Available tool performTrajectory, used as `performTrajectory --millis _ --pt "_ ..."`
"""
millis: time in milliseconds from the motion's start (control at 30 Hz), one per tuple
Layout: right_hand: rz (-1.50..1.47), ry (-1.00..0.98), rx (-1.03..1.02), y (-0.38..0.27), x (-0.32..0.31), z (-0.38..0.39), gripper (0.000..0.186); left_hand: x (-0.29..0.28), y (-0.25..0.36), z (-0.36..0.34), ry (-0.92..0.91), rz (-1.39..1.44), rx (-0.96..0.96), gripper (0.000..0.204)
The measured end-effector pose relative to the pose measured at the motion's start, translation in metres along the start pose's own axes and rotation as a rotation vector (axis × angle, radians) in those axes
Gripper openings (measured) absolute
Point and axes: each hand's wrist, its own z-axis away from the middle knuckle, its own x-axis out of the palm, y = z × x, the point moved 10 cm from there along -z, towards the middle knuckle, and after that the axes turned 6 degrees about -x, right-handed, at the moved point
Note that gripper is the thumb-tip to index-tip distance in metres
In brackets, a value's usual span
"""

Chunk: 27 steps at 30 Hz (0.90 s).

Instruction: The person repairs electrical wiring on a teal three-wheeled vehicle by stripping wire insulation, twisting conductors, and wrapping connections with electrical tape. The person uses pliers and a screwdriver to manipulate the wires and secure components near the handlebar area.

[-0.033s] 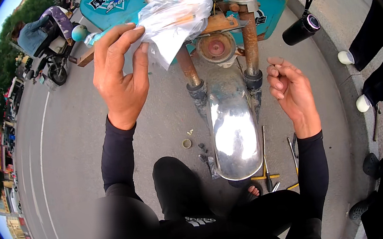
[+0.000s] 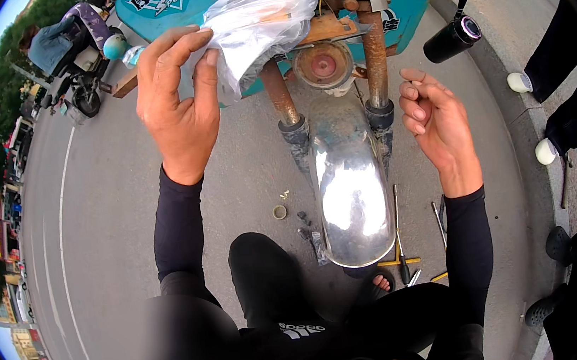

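My left hand (image 2: pixel 179 96) pinches the near edge of a thin, clear-white plastic bag (image 2: pixel 263 19) between thumb and fingertips. The bag is bunched up, something orange shows through it, and it covers the top of a three-wheeler's front fork. My right hand (image 2: pixel 438 117) hovers to the right of the rusty right fork tube (image 2: pixel 375 56). Its fingers are loosely bent, and I see nothing in them. Between the fork legs sit a round horn (image 2: pixel 323 66) and a shiny metal front mudguard (image 2: pixel 352 201).
On the ground by the mudguard lie a yellow-handled T-wrench (image 2: pixel 411 260), a screwdriver (image 2: pixel 404 270) and a tape roll (image 2: pixel 279 212). A black cup (image 2: pixel 452 39) hangs at the right. Bystanders' legs (image 2: pixel 565 113) stand along the kerb (image 2: pixel 524 153); a parked scooter (image 2: pixel 83 97) is far left.
The bag now looks pulled tighter toward my left hand, and its loose white corner hangs less far down. My right hand has barely moved.
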Motion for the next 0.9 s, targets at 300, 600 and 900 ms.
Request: performTrajectory --millis 300,600,900 --pt "-0.035 -0.09 0.004 0.023 0.058 0.001 0.025 0.001 0.012 0.027 0.098 0.052 -0.192 0.052" --pt "0.209 0.024 -0.242 0.027 0.105 0.015 0.025 0.007 0.026 0.058 -0.027 -0.11 -0.028 0.06" --pt "0.274 0.027 -0.212 0.022 0.157 0.018 0.028 -0.005 0.034 0.052 -0.176 -0.078 -0.051 0.053"
